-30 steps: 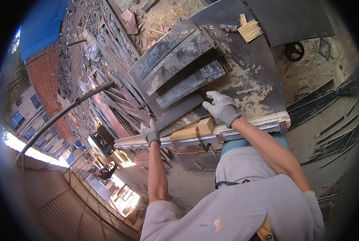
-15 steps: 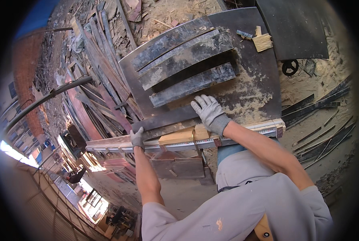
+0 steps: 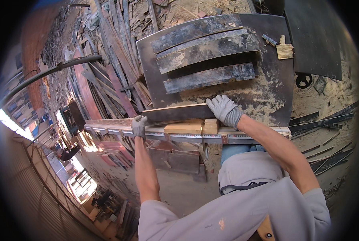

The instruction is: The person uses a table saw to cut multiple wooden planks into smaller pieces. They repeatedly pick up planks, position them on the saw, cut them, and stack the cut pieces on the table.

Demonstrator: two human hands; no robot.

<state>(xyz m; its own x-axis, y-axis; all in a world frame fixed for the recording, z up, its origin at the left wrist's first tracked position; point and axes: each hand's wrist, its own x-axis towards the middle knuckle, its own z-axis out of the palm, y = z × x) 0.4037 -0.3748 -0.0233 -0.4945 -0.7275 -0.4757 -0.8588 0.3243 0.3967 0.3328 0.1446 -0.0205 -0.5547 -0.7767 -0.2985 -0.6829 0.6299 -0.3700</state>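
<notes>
A dark-faced board [image 3: 175, 115] with a pale upper edge spans between my hands, tilted up at the near side of the metal table [image 3: 275, 94]. My left hand [image 3: 139, 127], in a grey work glove, is closed around its left end. At the other end my right hand [image 3: 224, 110], gloved too, has its fingers over the board's corner. Just below the board, a yellowish wood block [image 3: 183, 128] and a smaller wood block [image 3: 211, 125] lie against the long rail [image 3: 251, 136], which carries a measuring scale. A thin upright metal strip [image 3: 204, 138] crosses the rail by the blocks.
Several grimy board strips [image 3: 209, 78] lie farther back on the table. Splintered wood scraps [image 3: 284, 51] rest at its far right, near a black handwheel [image 3: 304, 80]. Heaped boards [image 3: 115, 76] fill the left ground, crossed by a curved pipe [image 3: 63, 66]. Sawdust covers part of the tabletop.
The board has turned up from lying flatter, so its pale edge now shows. My right hand has come onto its right end. The view has shifted, and the wood block sits straighter along the rail.
</notes>
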